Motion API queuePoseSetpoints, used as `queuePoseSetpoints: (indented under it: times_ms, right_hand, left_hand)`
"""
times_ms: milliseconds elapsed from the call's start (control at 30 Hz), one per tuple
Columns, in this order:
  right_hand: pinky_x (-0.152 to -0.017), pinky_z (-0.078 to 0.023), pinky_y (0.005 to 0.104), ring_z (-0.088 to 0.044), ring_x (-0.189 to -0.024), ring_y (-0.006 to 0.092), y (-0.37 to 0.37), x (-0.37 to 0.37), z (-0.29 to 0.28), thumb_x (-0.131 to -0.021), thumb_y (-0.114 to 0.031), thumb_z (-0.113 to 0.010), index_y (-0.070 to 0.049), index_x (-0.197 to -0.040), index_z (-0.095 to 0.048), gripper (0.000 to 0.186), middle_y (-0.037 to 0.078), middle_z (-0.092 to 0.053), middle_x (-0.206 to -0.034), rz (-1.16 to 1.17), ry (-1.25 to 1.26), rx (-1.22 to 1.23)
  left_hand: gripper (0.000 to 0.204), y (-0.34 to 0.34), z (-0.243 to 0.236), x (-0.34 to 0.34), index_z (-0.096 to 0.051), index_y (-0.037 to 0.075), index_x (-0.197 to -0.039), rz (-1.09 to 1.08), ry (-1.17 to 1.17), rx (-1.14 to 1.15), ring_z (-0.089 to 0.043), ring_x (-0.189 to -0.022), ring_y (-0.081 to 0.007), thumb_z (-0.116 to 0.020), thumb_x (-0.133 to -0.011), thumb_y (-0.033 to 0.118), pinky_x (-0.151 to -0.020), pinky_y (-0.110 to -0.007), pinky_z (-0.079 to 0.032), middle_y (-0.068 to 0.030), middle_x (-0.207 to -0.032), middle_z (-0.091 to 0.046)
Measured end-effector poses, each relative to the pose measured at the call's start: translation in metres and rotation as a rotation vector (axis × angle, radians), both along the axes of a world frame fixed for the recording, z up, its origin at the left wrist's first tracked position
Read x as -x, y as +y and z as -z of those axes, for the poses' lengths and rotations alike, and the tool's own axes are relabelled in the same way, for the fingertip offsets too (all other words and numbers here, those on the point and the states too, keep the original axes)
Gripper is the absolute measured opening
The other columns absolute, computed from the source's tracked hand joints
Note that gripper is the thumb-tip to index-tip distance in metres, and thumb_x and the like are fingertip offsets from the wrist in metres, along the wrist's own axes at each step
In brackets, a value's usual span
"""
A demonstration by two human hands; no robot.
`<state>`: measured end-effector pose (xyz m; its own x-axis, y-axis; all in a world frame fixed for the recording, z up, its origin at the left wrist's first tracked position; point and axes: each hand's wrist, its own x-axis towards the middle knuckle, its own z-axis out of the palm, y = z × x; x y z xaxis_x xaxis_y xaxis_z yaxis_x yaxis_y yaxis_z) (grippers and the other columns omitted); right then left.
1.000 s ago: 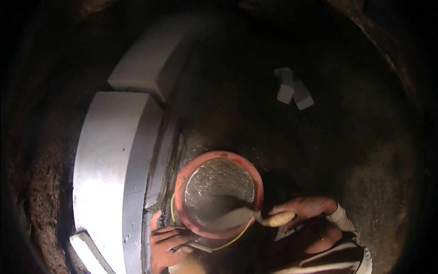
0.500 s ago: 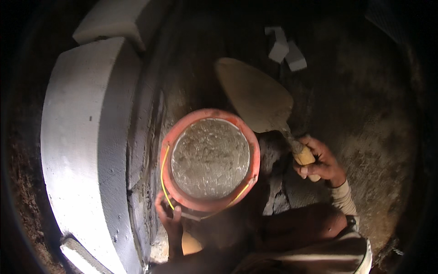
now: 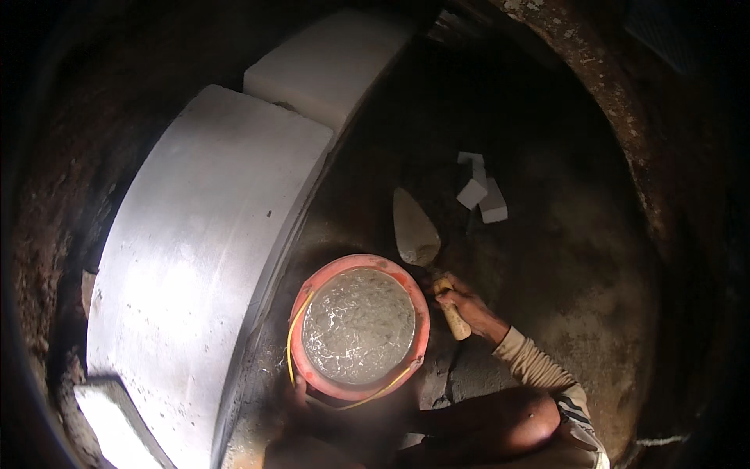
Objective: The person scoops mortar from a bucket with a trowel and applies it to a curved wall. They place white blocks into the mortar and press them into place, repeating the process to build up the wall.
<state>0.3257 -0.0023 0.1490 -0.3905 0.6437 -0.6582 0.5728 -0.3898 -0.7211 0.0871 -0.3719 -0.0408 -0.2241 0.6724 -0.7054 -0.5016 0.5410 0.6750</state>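
Observation:
My right hand (image 3: 470, 306) is closed around the wooden handle of a trowel (image 3: 415, 228). Its broad metal blade points away from me, just beyond the right side of an orange-red bucket (image 3: 424, 319). Wet grey mortar (image 3: 359, 327) fills the bucket close to its rim. A thin yellow wire handle (image 3: 290, 356) hangs down around the bucket's near left side. There, in deep shadow, my left hand (image 3: 300, 393) is at the wire and rim; its fingers show only in part and appear closed on the wire.
A row of large white blocks (image 3: 211, 234) runs along the left, a second block (image 3: 328, 66) beyond the first. A smaller white piece (image 3: 117, 422) leans at the lower left. Several small white offcuts (image 3: 491, 202) lie on the dark floor ahead. A rough, curved edge (image 3: 601, 86) bounds the right.
The view has tilted up, showing more of the blocks and floor. The trowel blade has turned, appearing narrower, and my right hand is closer to the bucket. My left hand stays at the rim.

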Motion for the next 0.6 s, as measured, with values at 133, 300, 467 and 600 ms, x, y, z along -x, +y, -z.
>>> queuePoseSetpoints:
  times_ms: [133,300,467,600]
  right_hand:
    - [-0.103,-0.049,0.0348,-0.06,-0.12,0.0218,0.017,0.012,0.058,-0.092,-0.009,-0.055,-0.003,-0.139,-0.05,0.049,0.012,-0.058,-0.137,-0.065,0.145,-0.032]
    - [-0.104,-0.046,0.0333,-0.058,-0.121,0.019,0.027,0.024,0.062,-0.095,-0.019,-0.062,-0.001,-0.141,-0.05,0.051,0.01,-0.06,-0.132,-0.103,0.483,0.184]
    - [-0.105,-0.045,0.0324,-0.056,-0.122,0.0188,0.019,0.035,0.047,-0.096,-0.02,-0.063,0.001,-0.154,-0.032,0.068,0.011,-0.058,-0.135,-0.085,0.252,0.091]
    - [-0.105,-0.045,0.0325,-0.055,-0.124,0.0187,0.03,0.011,0.117,-0.097,-0.029,-0.068,0.0,-0.156,-0.026,0.079,0.012,-0.053,-0.141,0.026,0.473,0.286]
  left_hand:
    - [0.065,-0.018,-0.005,0.008,-0.052,0.001,-0.14,-0.102,0.126,0.128,-0.058,-0.118,-0.0249,-0.053,-0.1,0.052,-0.103,-0.039,-0.045,-0.0124,-0.128,-0.06]
    - [0.066,0.001,-0.024,0.015,-0.055,0.0,-0.137,-0.363,0.091,0.031,-0.06,-0.114,-0.026,-0.046,-0.103,0.056,-0.101,-0.039,-0.046,-0.013,-0.126,-0.063]
    - [0.05,-0.015,-0.035,0.011,-0.058,-0.001,-0.132,-0.51,0.004,0.085,-0.062,-0.109,-0.0211,-0.053,-0.104,0.041,-0.095,-0.037,-0.05,-0.0104,-0.12,-0.065]
    - [0.045,0.018,-0.062,-0.007,-0.06,0.0,-0.128,-0.721,0.01,-0.03,-0.065,-0.103,-0.0218,-0.054,-0.105,0.038,-0.093,-0.038,-0.052,-0.0095,-0.115,-0.067]
